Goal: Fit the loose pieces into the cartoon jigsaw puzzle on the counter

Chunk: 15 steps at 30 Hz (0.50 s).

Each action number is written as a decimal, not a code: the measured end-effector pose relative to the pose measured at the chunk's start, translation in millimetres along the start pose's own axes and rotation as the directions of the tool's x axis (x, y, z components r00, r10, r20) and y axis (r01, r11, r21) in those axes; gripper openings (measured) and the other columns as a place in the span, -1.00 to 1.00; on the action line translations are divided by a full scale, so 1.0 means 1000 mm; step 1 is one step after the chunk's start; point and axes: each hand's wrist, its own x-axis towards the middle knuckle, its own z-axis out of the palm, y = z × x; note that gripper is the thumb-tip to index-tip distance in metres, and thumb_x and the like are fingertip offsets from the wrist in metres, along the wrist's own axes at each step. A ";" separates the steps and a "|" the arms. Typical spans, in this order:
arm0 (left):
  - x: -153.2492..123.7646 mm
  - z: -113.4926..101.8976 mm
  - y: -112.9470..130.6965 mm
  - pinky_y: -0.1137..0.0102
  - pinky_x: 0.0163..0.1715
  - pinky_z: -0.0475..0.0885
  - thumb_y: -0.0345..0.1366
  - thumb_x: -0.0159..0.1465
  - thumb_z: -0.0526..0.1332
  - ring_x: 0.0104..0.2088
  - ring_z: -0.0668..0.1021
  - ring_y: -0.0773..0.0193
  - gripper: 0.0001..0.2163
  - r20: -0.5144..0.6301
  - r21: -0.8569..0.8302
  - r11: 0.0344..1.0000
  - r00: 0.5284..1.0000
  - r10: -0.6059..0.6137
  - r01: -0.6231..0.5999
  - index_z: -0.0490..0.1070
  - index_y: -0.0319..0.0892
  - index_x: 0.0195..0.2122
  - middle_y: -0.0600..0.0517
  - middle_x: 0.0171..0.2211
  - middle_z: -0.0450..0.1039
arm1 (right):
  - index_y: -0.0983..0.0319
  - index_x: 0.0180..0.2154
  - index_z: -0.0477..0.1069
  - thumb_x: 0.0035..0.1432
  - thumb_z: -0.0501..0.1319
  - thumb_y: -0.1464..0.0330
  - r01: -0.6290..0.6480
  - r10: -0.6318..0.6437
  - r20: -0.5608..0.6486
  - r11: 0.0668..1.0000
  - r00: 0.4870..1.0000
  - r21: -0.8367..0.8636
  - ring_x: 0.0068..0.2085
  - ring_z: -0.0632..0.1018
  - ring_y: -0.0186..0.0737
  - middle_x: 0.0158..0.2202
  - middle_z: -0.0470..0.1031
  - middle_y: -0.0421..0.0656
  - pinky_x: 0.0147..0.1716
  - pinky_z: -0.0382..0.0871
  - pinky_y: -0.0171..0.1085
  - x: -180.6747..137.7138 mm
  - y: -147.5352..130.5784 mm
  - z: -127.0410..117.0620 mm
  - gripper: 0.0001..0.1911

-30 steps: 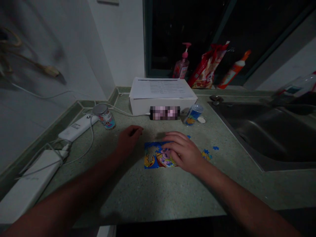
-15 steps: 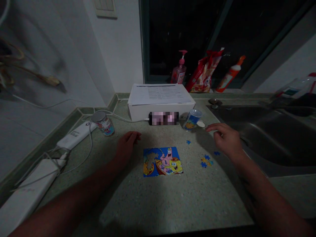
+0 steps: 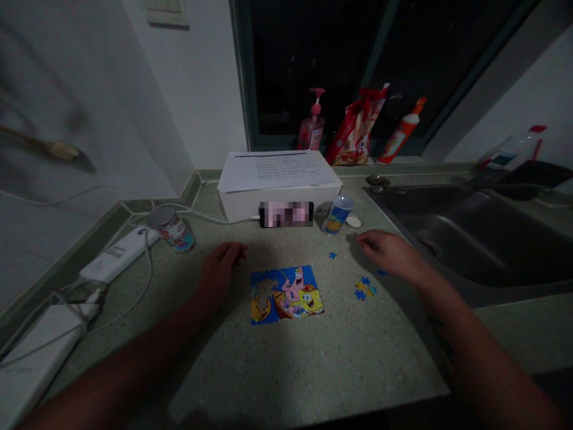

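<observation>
Head view. Your left hand [image 3: 219, 275] is empty, fingers loosely curled in a narrow pose, and sits just beside the upper left corner of the assembled jigsaw puzzle [image 3: 286, 295]. Your right hand [image 3: 389, 251] is also empty, its fingers extended and close together, and is positioned to the right of the puzzle, near a small white disc [image 3: 353, 221]. The puzzle lies flat on the speckled green surface [image 3: 286, 370], showing SpongeBob and Patrick in a boat. You have a small cluster of loose puzzle pieces [image 3: 364, 288] to its right, with one lone blue piece [image 3: 332, 255] above them, near your right fingertips [image 3: 364, 239].

Beyond the puzzle, a white box [image 3: 277, 206] carries printed papers [image 3: 277, 170], and a pixelated patch on its front cannot be read. A blue-printed cup [image 3: 336, 215] stands just right of the box, and a tin can [image 3: 171, 230] stands to its left. A white power strip [image 3: 119, 254] and a white cable [image 3: 147, 286] lie along the left edge. A steel sink [image 3: 465, 239] is set in at right. A pink pump bottle [image 3: 311, 128], a red bag [image 3: 356, 131] and an orange-capped bottle [image 3: 400, 131] stand on the window ledge.
</observation>
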 end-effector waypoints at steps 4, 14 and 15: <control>0.000 0.000 0.000 0.26 -0.25 0.51 0.05 0.28 0.23 -0.30 0.59 0.10 -0.66 0.010 0.008 1.000 1.000 0.002 -0.002 0.61 -0.11 -0.28 -0.06 -0.34 0.63 | 0.20 -0.06 0.67 0.37 0.13 0.27 -0.048 0.049 0.006 0.998 0.999 -0.046 -0.13 0.73 0.01 -0.06 0.74 0.00 -0.13 0.55 -0.15 -0.002 0.008 -0.004 -0.65; -0.001 0.000 0.000 0.24 -0.21 0.50 0.06 0.28 0.22 -0.28 0.59 0.07 -0.68 0.017 0.019 1.000 1.000 -0.004 0.004 0.60 -0.06 -0.29 -0.06 -0.32 0.63 | 0.15 -0.24 0.64 0.22 0.29 0.22 -0.091 0.011 0.339 0.971 0.941 0.220 -0.27 0.69 -0.13 -0.28 0.72 -0.14 -0.24 0.53 -0.23 -0.011 0.020 -0.019 -0.80; -0.001 0.000 0.001 0.24 -0.22 0.50 0.06 0.28 0.22 -0.27 0.60 0.06 -0.69 0.021 0.017 1.000 1.000 -0.005 0.005 0.59 -0.05 -0.29 -0.06 -0.32 0.63 | 0.15 -0.24 0.63 0.19 0.31 0.21 -0.095 -0.020 0.392 0.957 0.920 0.273 -0.29 0.68 -0.15 -0.31 0.71 -0.17 -0.26 0.52 -0.24 -0.013 0.016 -0.018 -0.81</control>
